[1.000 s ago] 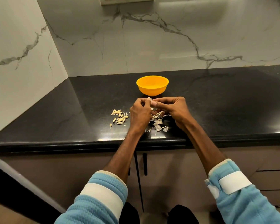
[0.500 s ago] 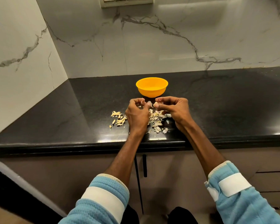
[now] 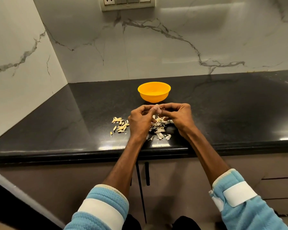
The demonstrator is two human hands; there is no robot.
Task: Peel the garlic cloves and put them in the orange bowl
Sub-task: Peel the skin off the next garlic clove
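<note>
The garlic clove [image 3: 157, 109] sits between the two hands, held up just above the table [image 3: 76, 120] and just in front of the orange bowl [image 3: 154, 92] – only a small pale bit of it shows between the fingertips, too small to tell how much skin is on it. The left hand [image 3: 140, 121] is curled, its back to the camera, with thumb and fingers closed on the clove from the left. The right hand [image 3: 179, 116] is curled as well, knuckles up, and its fingertips pinch the same clove from the right, so that the tips of both hands meet at it.

Under and between the hands lies a scatter of papery skins [image 3: 160, 131], white and thin, spread on the table towards its front edge. To the left of the left hand, just beside it, lies a small heap of cloves [image 3: 120, 125], yellowish and narrow, with one stray piece a little nearer the edge. The bowl stands upright behind the hands, near them but not touching; what lies in it cannot be made out.

The table is black, glossy stone and runs into a corner of white, grey-veined marble wall [image 3: 173, 52]. A switch plate [image 3: 128, 3] is set high on the back wall. Both forearms come out of light blue sleeves [image 3: 249, 211] with white bands – below the table's edge are brown cabinet doors [image 3: 56, 183] with dark handles.
</note>
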